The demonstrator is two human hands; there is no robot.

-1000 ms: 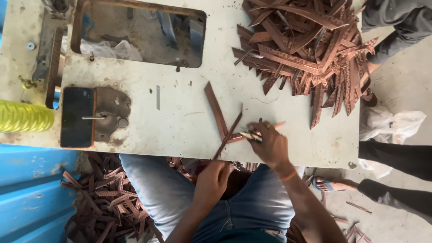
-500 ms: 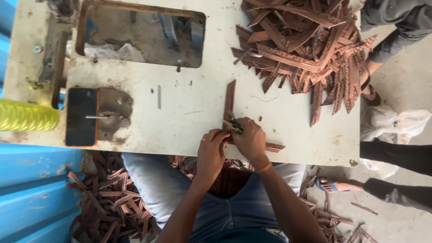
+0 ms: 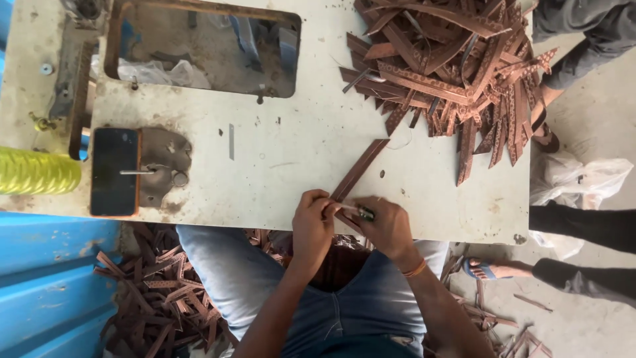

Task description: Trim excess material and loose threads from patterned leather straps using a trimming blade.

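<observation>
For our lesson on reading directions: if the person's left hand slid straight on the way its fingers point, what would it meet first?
The left hand points up the table along the brown strip it holds. Past that, probably the heap of brown strips, though its exact heading is unclear.

Bright, even daylight, soft shadows, sharp focus, slight wide-angle stretch at edges.

The near end of the brown leather strip point(image 3: 361, 169) disappears under the left hand point(image 3: 311, 222) and right hand point(image 3: 384, 225), so its tip cannot be seen. The small dark green tool point(image 3: 364, 213) in the right hand's fingers point(image 3: 368, 207) is too small to identify. The pile of leather strips point(image 3: 450, 66) is cut off by the top edge. The yellow thread cone point(image 3: 36, 171) runs off the left edge.
</observation>
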